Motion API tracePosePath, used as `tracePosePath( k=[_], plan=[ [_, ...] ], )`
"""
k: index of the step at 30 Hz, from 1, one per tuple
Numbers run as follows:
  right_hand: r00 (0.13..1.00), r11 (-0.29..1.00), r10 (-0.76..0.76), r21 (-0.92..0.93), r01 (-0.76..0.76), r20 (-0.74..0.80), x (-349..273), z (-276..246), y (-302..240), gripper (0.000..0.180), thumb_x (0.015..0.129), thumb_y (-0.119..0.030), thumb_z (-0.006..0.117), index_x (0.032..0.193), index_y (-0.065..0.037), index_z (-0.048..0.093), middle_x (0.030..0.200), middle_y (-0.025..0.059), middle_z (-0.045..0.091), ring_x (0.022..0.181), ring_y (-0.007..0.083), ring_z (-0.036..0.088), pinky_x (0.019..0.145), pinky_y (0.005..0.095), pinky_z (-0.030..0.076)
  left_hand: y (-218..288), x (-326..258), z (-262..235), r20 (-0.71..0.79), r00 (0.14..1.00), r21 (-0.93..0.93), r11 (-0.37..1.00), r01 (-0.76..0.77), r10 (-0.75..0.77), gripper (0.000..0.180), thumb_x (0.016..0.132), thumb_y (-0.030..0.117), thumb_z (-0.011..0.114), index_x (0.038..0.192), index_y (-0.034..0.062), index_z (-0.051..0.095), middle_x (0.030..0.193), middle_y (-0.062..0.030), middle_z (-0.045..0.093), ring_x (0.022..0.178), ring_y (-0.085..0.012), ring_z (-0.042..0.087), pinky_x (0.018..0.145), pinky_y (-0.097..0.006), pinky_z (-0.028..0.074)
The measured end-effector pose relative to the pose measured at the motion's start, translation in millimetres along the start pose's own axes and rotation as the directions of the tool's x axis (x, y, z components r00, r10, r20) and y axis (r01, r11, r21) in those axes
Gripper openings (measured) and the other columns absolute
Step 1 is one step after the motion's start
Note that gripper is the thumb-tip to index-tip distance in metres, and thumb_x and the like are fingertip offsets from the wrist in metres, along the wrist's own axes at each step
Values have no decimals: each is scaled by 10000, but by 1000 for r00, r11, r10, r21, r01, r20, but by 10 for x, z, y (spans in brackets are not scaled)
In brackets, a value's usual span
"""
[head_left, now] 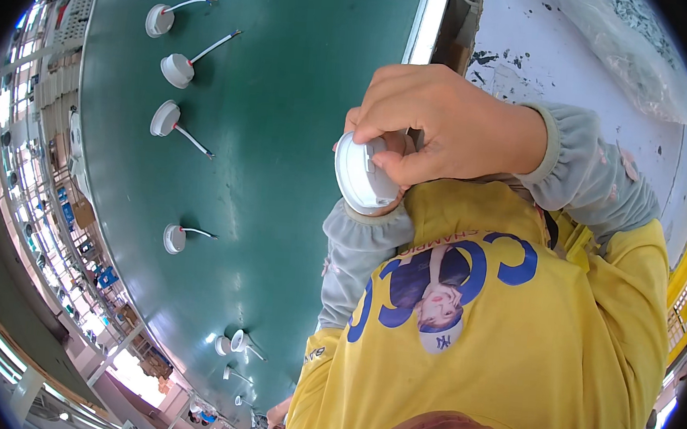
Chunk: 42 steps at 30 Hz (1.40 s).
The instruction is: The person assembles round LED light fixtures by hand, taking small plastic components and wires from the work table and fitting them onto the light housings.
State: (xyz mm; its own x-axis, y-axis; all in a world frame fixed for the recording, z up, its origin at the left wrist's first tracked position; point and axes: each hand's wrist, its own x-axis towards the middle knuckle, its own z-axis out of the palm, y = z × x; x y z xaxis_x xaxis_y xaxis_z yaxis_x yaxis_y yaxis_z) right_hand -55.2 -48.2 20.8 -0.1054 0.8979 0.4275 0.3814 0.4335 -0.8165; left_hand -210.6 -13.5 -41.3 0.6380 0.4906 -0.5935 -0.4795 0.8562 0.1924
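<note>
A white round plastic housing, shaped like a shallow cup, is held up in front of my chest at the right edge of the green surface. My right hand reaches over it from the right, with bent fingers and thumb closed at its rim. My left hand comes up from below and grips it from behind; most of that hand is hidden by the housing and my right hand. Whether a small part or wire sits between my fingers cannot be made out.
Several white round pieces with wire leads, such as this one, lie along the green work surface to the left. A clear plastic bag rests on the white panel at right. Another person's hand shows at the lower edge.
</note>
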Motion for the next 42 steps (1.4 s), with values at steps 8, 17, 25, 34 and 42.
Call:
tracePosePath(
  k=[8,17,25,34,42],
  plan=[
    [989,986,147,80,-146,-4,12,74,-9,248,693,-186,601,851,5,583,753,97,587,683,216,544,637,302,446,-97,130,-100,272,894,165,898,-409,357,212,864,284,512,987,126,441,696,-17,483,512,-119,484,394,-236,404],
    [956,932,289,214,-294,55,1,120,-87,369,667,-250,703,900,-6,552,804,79,586,689,146,539,631,257,447,-83,33,126,141,868,256,829,-497,476,233,925,314,387,953,98,470,611,-16,459,516,-130,483,453,-229,409],
    [966,930,258,266,-254,20,-32,199,-34,289,686,-172,692,875,-7,547,923,81,617,737,150,551,670,262,450,-57,49,30,179,853,224,824,-521,491,273,935,331,355,917,90,482,659,-33,481,555,-136,496,470,-233,422],
    [945,902,290,287,-322,151,-3,76,-129,538,677,-131,714,1137,-25,456,1151,127,513,1039,217,502,872,314,403,28,5,-69,342,860,237,851,-469,379,300,867,266,520,1096,93,432,832,-23,507,747,-138,521,664,-248,461],
    [982,979,90,194,-57,-167,-230,-94,-445,678,645,-276,688,1201,9,425,1128,167,498,1037,274,501,873,336,401,-174,-153,317,500,825,92,931,-353,263,561,889,501,368,1201,35,390,1112,-109,507,1067,-246,480,954,-365,356]
  ],
)
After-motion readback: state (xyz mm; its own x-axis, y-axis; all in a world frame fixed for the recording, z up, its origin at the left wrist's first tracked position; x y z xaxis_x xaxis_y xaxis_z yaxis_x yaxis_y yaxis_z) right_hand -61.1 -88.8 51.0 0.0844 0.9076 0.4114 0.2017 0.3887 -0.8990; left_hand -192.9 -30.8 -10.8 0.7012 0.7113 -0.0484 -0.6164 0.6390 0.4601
